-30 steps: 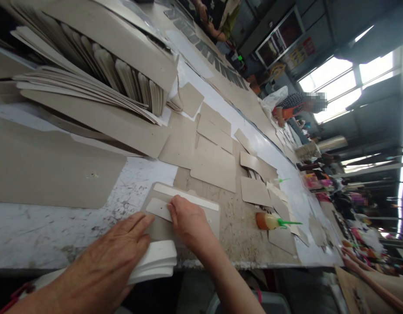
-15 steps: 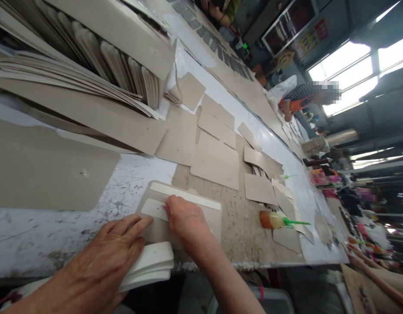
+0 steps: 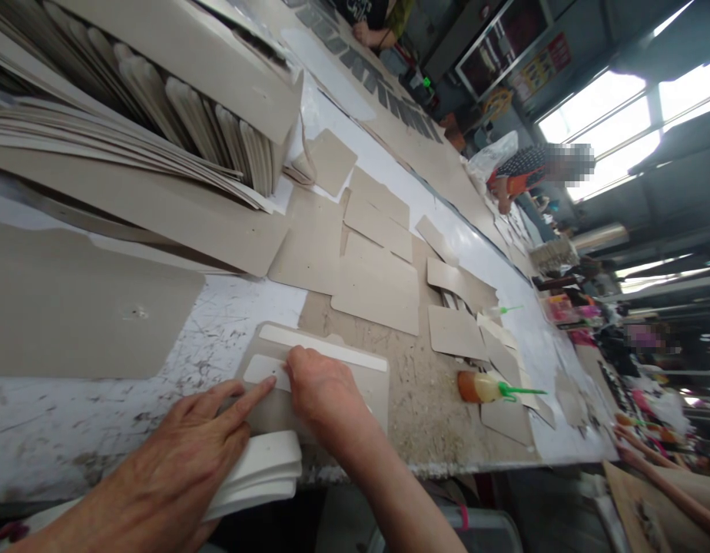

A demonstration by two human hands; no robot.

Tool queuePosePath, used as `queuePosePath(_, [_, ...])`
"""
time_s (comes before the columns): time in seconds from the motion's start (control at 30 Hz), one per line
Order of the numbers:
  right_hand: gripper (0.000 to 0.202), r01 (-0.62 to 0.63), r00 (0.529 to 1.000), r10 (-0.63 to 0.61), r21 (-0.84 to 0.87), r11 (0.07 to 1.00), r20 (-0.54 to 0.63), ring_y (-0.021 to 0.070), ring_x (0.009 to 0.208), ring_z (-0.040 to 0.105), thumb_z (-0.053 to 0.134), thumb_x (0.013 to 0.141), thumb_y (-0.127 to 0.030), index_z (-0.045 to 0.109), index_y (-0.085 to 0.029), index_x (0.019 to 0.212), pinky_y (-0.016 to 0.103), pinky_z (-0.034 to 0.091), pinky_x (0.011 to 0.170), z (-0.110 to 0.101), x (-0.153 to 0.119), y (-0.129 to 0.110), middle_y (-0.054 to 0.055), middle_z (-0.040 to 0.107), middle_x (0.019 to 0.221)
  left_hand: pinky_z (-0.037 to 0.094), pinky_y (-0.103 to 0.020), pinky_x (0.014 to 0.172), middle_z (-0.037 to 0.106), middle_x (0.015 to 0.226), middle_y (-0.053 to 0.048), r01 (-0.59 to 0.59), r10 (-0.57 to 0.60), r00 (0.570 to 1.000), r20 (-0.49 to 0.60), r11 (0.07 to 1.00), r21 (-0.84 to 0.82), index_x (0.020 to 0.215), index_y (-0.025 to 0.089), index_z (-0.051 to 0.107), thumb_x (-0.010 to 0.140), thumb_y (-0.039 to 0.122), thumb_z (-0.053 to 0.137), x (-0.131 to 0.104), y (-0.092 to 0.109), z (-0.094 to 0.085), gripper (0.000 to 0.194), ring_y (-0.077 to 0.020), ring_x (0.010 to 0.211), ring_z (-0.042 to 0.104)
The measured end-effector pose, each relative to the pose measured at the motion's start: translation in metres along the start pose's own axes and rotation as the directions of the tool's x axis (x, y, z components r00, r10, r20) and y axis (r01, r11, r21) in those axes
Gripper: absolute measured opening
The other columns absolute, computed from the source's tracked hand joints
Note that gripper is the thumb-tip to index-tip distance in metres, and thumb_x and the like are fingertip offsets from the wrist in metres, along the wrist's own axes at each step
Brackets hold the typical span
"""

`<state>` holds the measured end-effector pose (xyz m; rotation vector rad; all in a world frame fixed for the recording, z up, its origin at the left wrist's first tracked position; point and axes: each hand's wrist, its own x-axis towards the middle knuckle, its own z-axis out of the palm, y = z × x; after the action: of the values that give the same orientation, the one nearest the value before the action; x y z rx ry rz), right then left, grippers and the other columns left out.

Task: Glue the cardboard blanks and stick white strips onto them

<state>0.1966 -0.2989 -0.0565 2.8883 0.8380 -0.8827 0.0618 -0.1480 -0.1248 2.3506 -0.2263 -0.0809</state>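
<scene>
On the near table edge lies a grey-beige panel [image 3: 379,403] with a long white strip [image 3: 343,355] along its far side. A second white strip [image 3: 257,370] with a small dark hole lies below it, partly covered by my hand. My right hand [image 3: 323,392] is closed over this second strip, fingertips curled down on it. My left hand [image 3: 182,438] has its index finger stretched to the strip near the hole. Its other fingers and palm hold a stack of white strips [image 3: 268,465] that juts past the table edge.
Loose beige panels [image 3: 375,280] spread across the table beyond. At left, large folded sheets [image 3: 205,207] are piled high. A glue bottle [image 3: 479,387] with a green nozzle lies at right. Another person [image 3: 522,173] works across the table; other hands [image 3: 637,445] show at far right.
My left index finger has straightened and moved onto the strip near the hole. My right hand stays on the strip, nearly unmoved. The view has shifted slightly.
</scene>
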Motion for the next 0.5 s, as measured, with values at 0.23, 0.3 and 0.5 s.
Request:
queuePosePath(0.23, [0.028, 0.021, 0.999, -0.021, -0.007, 1.000, 0.037, 0.0321, 0.097, 0.075, 0.039, 0.106, -0.022, 0.062, -0.015, 0.118, 0.039, 0.056, 0.076, -0.0026, 0.0020, 0.0020, 0.017, 0.075, 0.111, 0.034, -0.040, 0.122, 0.055, 0.156, 0.006, 0.053, -0.054, 0.998, -0.019, 0.998, -0.040, 0.110, 0.032, 0.079, 0.074, 0.046, 0.076, 0.0032, 0.0003, -0.0013, 0.040, -0.0276, 0.143, 0.052])
queuePosePath(0.3, [0.028, 0.022, 0.999, -0.022, -0.002, 1.000, 0.042, 0.0328, 0.097, 0.075, 0.039, 0.106, -0.022, 0.063, -0.014, 0.118, 0.040, 0.056, 0.076, -0.0029, 0.0029, 0.0019, 0.018, 0.075, 0.110, 0.036, -0.041, 0.122, 0.054, 0.158, 0.005, 0.043, -0.043, 0.999, -0.016, 0.999, -0.031, 0.113, 0.033, 0.079, 0.073, 0.045, 0.077, 0.0026, -0.0013, -0.0005, 0.042, -0.0288, 0.142, 0.052])
queuePosePath(0.5, [0.025, 0.019, 0.999, -0.019, 0.011, 1.000, 0.040, 0.0308, 0.096, 0.075, 0.042, 0.105, -0.021, 0.064, -0.015, 0.117, 0.037, 0.055, 0.075, -0.0040, 0.0036, 0.0025, 0.017, 0.076, 0.108, 0.037, -0.042, 0.122, 0.055, 0.157, 0.006, 0.036, -0.036, 0.999, -0.020, 0.999, -0.021, 0.109, 0.033, 0.080, 0.077, 0.048, 0.073, 0.0021, -0.0021, 0.0003, 0.036, -0.0288, 0.143, 0.052])
